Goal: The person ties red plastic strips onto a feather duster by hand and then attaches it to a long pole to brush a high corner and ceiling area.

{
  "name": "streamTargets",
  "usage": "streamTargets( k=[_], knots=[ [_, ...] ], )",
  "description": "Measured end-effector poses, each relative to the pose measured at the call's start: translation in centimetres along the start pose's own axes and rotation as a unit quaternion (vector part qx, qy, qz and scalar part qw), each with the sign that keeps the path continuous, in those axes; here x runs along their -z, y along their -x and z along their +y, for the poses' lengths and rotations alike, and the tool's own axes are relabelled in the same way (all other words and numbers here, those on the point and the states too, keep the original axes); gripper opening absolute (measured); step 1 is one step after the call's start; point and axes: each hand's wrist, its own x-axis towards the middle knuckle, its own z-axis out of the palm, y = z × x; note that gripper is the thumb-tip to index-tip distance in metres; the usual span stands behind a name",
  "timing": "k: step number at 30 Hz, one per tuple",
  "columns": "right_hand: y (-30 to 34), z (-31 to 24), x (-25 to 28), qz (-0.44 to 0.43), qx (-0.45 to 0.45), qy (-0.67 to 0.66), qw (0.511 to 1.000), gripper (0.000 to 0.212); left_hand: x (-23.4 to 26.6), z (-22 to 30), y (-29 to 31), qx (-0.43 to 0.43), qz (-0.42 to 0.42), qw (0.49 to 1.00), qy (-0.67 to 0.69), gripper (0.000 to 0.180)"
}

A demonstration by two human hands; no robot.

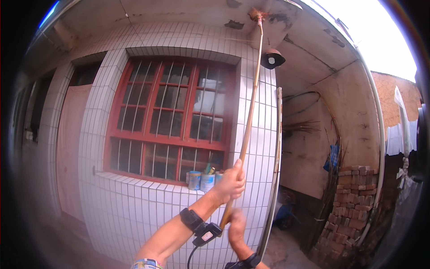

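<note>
A long wooden pole (251,107) rises steeply in front of me, held in both hands. My left hand (229,184) is wrapped around it, above the right one. Lower down, my right hand (237,224) is closed around the pole near its bottom end, slightly blurred. At the pole's top, a reddish-brown bristly broom head (257,15) meets the stained ceiling (201,18). Below that head, just right of the pole, hangs a lamp with a dark round shade (272,58).
A red-framed barred window (172,101) is set in the white tiled wall (148,201). Several cans (207,181) stand on its sill. To the right are stacked bricks (347,210), a pale vertical pipe (378,116), a blue bag (331,157) and leaning sticks.
</note>
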Motion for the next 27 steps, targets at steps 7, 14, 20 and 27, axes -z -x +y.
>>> streamTargets(
  k=[7,14,20,27],
  knots=[
    [-16.1,-5.7,-1.1,-0.079,0.007,-0.07,0.994,0.034,0.8,-0.4,0.0,0.005,-0.012,1.0,0.017,0.047],
    [-20.8,-9.2,-4.9,-0.127,-0.104,-0.153,0.975,0.019,1.3,-0.5,0.8,-0.007,0.029,1.0,0.009,0.046],
    [-21.9,-9.2,-3.1,-0.034,-0.061,-0.079,0.994,0.025,1.5,-9.0,5.2,-0.001,0.108,0.991,-0.081,0.049],
    [-16.2,-9.6,-1.8,-0.006,-0.053,-0.082,0.995,0.025,2.5,-14.0,7.2,-0.086,0.145,0.964,-0.205,0.051]
  ],
)
